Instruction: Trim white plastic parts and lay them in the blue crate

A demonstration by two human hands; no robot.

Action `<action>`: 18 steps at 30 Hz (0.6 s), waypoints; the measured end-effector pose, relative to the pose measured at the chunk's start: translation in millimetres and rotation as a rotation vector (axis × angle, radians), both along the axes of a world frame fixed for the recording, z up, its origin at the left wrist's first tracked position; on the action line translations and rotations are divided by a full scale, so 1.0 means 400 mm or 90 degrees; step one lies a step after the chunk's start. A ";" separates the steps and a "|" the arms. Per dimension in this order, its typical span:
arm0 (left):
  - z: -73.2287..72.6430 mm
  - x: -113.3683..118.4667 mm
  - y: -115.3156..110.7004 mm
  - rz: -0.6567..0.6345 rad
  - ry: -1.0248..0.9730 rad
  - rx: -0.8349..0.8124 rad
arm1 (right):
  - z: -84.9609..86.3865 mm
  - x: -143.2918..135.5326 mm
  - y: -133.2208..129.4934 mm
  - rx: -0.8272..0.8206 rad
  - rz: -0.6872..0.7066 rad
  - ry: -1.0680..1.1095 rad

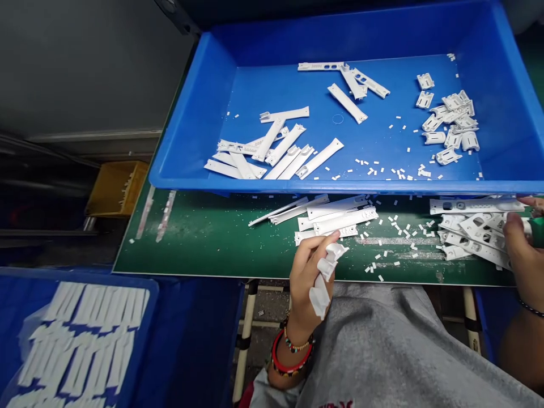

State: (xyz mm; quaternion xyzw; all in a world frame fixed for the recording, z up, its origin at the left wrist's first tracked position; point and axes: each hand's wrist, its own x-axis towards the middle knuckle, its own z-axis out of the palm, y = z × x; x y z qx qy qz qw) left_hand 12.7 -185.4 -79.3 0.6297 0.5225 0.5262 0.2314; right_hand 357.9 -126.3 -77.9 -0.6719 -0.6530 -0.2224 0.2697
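White, curved plastic parts [319,296] are gripped in the left hand [302,283], lower centre of the frame; far right, beside long white slotted plastic strips [478,229], the right hand's [525,263] grip cannot be told.

Hands, mine: two, left hand [306,286] and right hand [529,266]. White pieces [319,296] in my left hand: overlapping, exact number unclear. Tabletop [204,243]: one. Long white parts [346,220] just beyond my left hand: about six; long white strips [476,205] piled beside my right: at least five, some hidden. Deep blue bin [340,186] beyond both hands: one, containing about fifteen long white bars [347,105] and roughly a dozen short white clips [448,156]. White chips [369,171] ahead of my hands: dozens. Blue tray [153,286], left of my left hand: one. Yellow bin [114,195], farther off: one.
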 end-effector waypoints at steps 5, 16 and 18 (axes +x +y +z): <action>-0.042 -0.003 -0.004 0.007 0.095 0.054 | -0.008 -0.002 -0.005 0.016 0.070 -0.062; -0.048 0.002 -0.001 0.041 0.213 0.124 | -0.023 0.007 -0.023 0.006 0.066 -0.022; -0.047 0.004 0.001 0.047 0.215 0.127 | -0.007 -0.004 -0.033 -0.015 0.065 0.018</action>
